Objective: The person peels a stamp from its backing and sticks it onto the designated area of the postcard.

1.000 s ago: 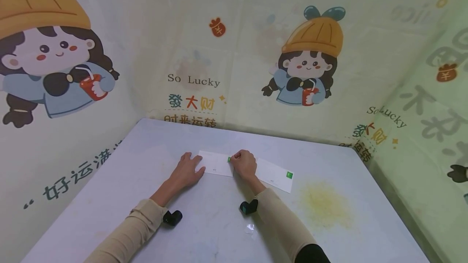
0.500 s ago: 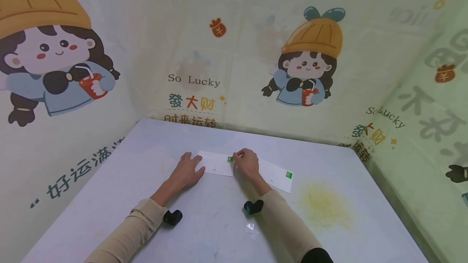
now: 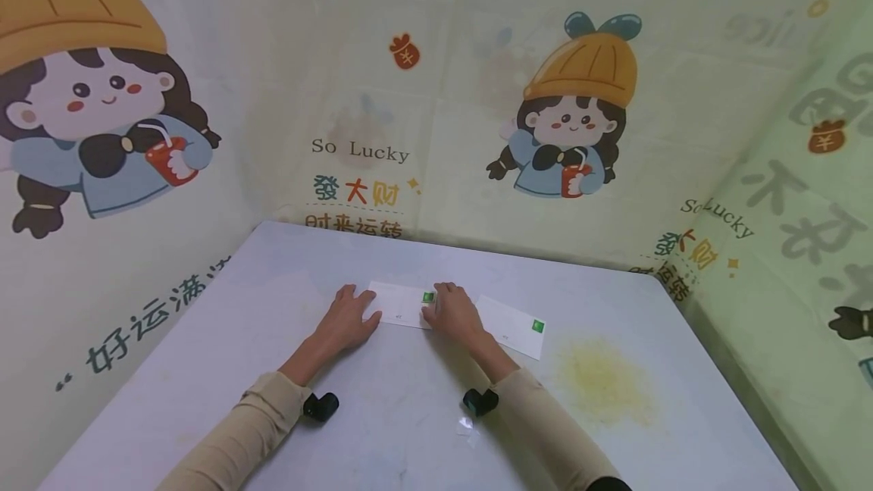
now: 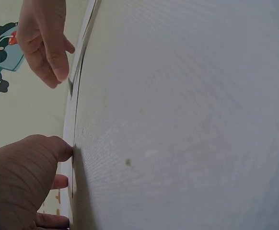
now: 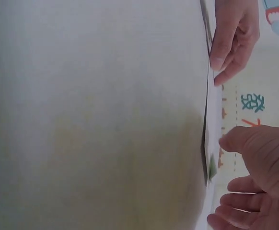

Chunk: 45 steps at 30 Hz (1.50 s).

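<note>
A white envelope [image 3: 402, 304] lies on the table with a green stamp [image 3: 428, 298] at its upper right corner. My left hand [image 3: 349, 318] rests on the envelope's left end, fingers and thumb spread; the left wrist view has its thumb at the near edge. Over the right end hovers my right hand [image 3: 455, 314], beside the stamp. In the right wrist view this right hand [image 5: 261, 167] holds nothing, its fingers loosely bent and thumb extended. To the right lies a second envelope [image 3: 508, 324], also with a green stamp [image 3: 538, 326], partly hidden by the right hand.
The white table [image 3: 382, 430] carries a small clear scrap [image 3: 465, 426] near the front and a yellow stain [image 3: 607, 381] at the right. A printed cartoon cloth [image 3: 450, 120] hangs behind and along both sides.
My right hand has left the stamp at the envelope's corner, and its pinching fingers have opened out. The stamp now shows fully. My left hand has stayed in place.
</note>
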### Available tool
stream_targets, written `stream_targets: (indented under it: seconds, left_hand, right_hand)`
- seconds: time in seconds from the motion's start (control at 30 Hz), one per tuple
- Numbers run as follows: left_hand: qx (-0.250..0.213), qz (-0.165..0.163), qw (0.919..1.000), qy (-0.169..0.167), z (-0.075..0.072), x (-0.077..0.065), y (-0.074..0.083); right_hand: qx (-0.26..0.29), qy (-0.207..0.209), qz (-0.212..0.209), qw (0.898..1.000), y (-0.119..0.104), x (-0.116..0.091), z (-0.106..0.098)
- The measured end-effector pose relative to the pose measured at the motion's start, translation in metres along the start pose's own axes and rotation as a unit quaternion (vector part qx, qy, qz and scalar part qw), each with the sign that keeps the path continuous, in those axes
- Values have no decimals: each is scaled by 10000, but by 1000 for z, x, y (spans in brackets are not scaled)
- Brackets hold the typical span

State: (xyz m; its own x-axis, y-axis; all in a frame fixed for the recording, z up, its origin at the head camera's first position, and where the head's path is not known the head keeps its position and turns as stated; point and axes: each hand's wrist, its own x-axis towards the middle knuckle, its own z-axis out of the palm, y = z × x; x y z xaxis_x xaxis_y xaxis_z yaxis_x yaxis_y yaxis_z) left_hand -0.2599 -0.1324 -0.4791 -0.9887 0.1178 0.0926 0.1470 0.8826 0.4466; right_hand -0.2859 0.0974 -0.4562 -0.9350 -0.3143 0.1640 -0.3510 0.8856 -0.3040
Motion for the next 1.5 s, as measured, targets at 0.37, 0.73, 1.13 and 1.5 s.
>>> stream_targets:
  seconds: [0.37, 0.73, 1.13, 1.5]
  left_hand:
    - [83, -93, 9999, -42, 1, 1, 0]
    - [82, -42, 9999, -64, -1, -1, 1]
    - [82, 31, 10000, 22, -1, -1, -2]
    - [135, 33, 9999, -58, 0, 1, -4]
  right_hand:
    - [-619, -671, -207, 9956, -3, -7, -3]
    - [-723, -1148, -564, 9891, 0, -10, 1]
    - [-816, -1403, -734, 9840, -1, -11, 3]
    - [-965, -1462, -926, 9802, 1, -8, 4]
